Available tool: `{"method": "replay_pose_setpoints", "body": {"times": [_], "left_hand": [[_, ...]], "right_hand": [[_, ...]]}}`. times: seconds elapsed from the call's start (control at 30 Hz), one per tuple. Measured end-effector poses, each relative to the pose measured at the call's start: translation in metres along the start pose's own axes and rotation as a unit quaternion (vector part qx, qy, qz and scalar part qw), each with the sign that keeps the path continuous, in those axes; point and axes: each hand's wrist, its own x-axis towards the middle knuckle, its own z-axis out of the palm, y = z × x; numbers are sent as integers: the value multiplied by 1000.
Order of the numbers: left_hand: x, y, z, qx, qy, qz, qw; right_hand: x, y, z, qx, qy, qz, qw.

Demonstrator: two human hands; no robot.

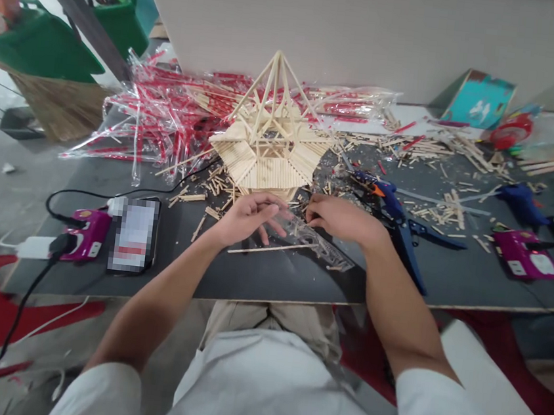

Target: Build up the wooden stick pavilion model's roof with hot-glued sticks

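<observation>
A pale model built of thin wooden sticks point(271, 172), with a pointed frame on top, stands on the dark table just beyond my hands. My left hand point(259, 213) is in front of it with the fingers spread, holding nothing. To its right my right hand point(340, 217) is closed with fingers bent down near the model's foot; whatever they hold is hidden. Between and below the hands lies a clear plastic ruler-like template point(325, 247). A single loose stick point(272, 249) lies in front of my left hand, partly across the template.
Blue-handled cutters point(407, 238) and a blue glue gun point(522, 201) lie to the right. Purple power sockets point(526, 257) and a phone point(134, 235) flank the work area. Plastic-wrapped red-tipped sticks point(169, 107) are heaped at back left. Stick scraps point(450, 206) litter the table.
</observation>
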Motion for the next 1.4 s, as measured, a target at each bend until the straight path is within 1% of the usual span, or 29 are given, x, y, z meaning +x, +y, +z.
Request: {"method": "replay_pose_setpoints", "body": {"times": [0.07, 0.17, 0.23, 0.3, 0.33, 0.37, 0.43, 0.53, 0.67, 0.83, 0.97, 1.07, 1.23, 1.4], "left_hand": [[2, -2, 1, -20, 36, 10, 999], [5, -7, 2, -48, 77, 8, 996], [8, -11, 3, -55, 104, 10, 993], [9, -13, 5, -55, 129, 17, 990], [9, -13, 5, -55, 135, 20, 989], [10, -13, 6, -54, 135, 21, 989], [10, -13, 7, -50, 122, 15, 991], [10, -14, 9, -40, 107, -9, 993], [11, -17, 9, -29, 102, -22, 994], [9, -18, 7, -8, 104, -14, 994], [9, -15, 7, 11, 103, -14, 995], [8, -14, 8, 12, 115, -8, 993], [7, -12, 10, -8, 128, 6, 992], [6, -12, 9, -8, 131, 16, 991]], "right_hand": [[-3, 1, 1, 4, 3, 7, 1000], [-8, 3, -5, 17, 14, 16, 1000], [-9, 5, -10, 49, 50, 17, 997], [-9, 5, -12, 130, 111, 21, 985], [-8, 4, -12, 185, 136, 21, 973], [-6, 3, -11, 239, 147, 19, 960], [-2, -1, -8, 325, 128, 3, 937], [4, -10, 0, 399, 83, -14, 913], [11, -22, 10, 469, 81, 16, 879], [15, -32, 12, 501, 107, 39, 858], [16, -36, 11, 503, 120, 36, 855], [16, -38, 14, 497, 139, 28, 856], [19, -40, 18, 516, 178, 39, 837], [19, -45, 17, 528, 183, 50, 827]]}}
